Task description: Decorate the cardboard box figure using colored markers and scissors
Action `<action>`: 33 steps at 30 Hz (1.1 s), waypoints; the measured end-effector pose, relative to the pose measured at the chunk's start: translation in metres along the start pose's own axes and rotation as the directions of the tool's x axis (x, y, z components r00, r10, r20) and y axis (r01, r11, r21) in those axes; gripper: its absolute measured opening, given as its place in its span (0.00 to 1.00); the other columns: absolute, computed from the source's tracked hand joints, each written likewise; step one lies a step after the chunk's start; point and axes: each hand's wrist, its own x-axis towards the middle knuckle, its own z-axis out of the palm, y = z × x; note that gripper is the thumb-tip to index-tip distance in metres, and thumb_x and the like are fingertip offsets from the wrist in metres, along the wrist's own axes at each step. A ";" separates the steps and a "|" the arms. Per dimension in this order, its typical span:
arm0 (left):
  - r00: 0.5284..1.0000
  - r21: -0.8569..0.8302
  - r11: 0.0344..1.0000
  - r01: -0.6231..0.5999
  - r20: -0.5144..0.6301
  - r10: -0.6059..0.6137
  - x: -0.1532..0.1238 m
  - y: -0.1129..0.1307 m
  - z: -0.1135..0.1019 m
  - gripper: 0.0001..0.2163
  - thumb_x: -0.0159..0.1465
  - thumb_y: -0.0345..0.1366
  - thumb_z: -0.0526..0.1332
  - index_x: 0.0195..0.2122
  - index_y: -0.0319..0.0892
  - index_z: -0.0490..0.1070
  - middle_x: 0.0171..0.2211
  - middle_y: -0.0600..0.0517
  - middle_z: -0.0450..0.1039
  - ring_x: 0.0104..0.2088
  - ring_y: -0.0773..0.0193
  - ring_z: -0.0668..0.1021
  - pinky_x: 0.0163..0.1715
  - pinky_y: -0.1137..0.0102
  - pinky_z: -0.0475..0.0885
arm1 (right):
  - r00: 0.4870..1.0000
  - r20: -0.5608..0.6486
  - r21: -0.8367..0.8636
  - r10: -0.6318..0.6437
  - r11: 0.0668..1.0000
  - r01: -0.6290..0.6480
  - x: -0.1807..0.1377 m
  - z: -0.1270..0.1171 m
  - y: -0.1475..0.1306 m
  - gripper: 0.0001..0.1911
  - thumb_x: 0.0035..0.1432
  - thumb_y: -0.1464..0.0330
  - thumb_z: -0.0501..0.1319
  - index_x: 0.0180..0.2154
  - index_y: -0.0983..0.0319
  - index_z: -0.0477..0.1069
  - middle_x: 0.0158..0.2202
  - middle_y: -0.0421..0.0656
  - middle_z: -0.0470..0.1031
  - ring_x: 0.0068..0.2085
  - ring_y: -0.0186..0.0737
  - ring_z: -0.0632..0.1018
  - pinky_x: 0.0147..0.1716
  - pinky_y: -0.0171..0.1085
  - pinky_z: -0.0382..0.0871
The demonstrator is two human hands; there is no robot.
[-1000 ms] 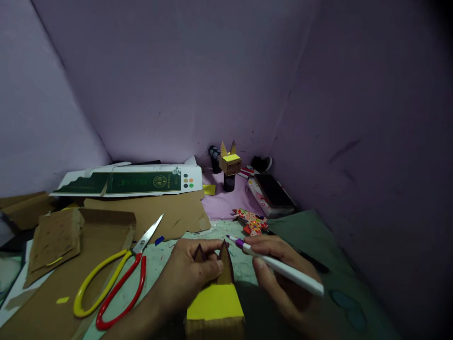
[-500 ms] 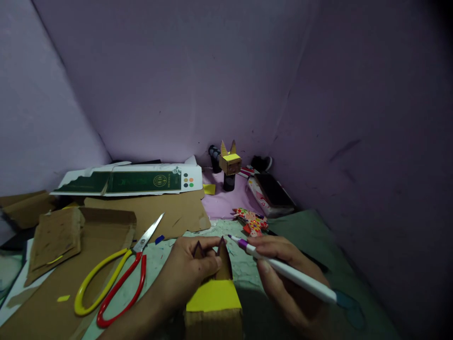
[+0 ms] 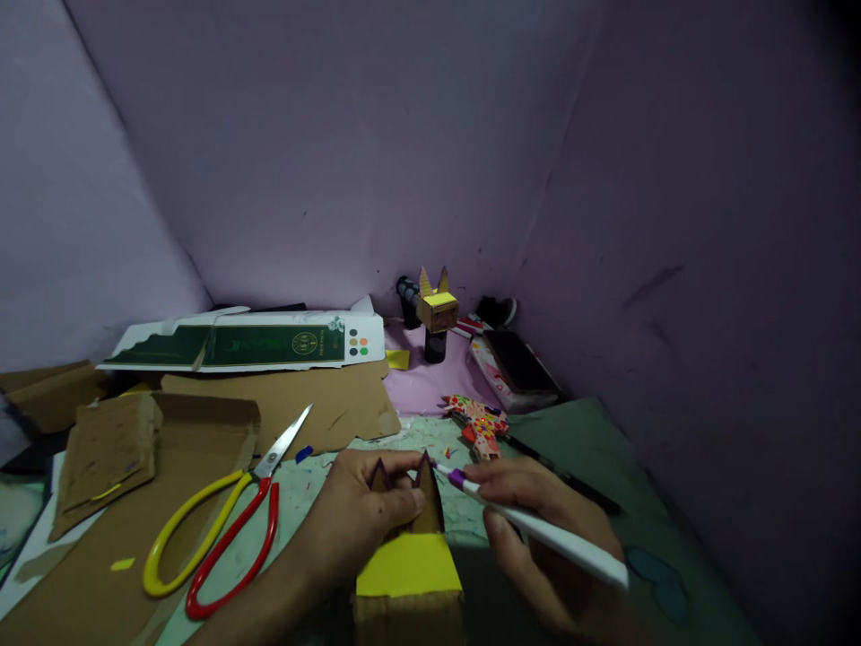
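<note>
My left hand (image 3: 373,493) pinches one of two pointed cardboard ears (image 3: 429,507) on a small cardboard box (image 3: 409,619) whose top is covered in yellow paper (image 3: 410,565). Purple colour edges both ears. In my right hand (image 3: 548,529) is a white marker (image 3: 561,541) with a purple collar, its tip at the right edge of the nearer ear, close to the point. Whether the tip touches the cardboard I cannot tell. The lower part of the box runs out of view.
Scissors (image 3: 259,480) with yellow and red handles lie open at left on cardboard sheets (image 3: 282,404). A similar eared cardboard head (image 3: 437,312) stands on a black cylinder at the back. A patterned paper piece (image 3: 481,423), a black pen (image 3: 571,475) and a phone (image 3: 521,363) are at right.
The marker in my right hand has moved slightly left and down, bringing its tip to the ear's edge. My left hand keeps its pinch with hardly any shift.
</note>
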 end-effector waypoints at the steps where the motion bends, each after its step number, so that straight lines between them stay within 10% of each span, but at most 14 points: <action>1: 1.000 -0.001 1.000 0.002 -0.002 -0.002 0.000 0.000 0.000 0.12 0.45 0.36 0.67 0.30 0.37 0.82 0.20 0.57 0.62 0.22 0.70 0.62 0.24 0.73 0.55 | 1.000 0.000 0.003 0.000 1.000 0.000 0.001 0.000 -0.001 0.14 0.52 0.81 0.58 0.38 0.59 0.72 0.33 0.43 0.82 0.34 0.36 0.85 0.35 0.30 0.80; 33: 0.998 -0.021 1.000 -0.023 0.062 0.024 -0.002 0.006 0.002 0.12 0.46 0.34 0.66 0.32 0.38 0.83 0.19 0.57 0.63 0.22 0.70 0.61 0.24 0.72 0.54 | 0.999 0.015 -0.049 -0.029 0.998 0.030 -0.003 0.005 0.001 0.16 0.52 0.81 0.60 0.41 0.58 0.72 0.34 0.45 0.84 0.34 0.42 0.86 0.33 0.35 0.83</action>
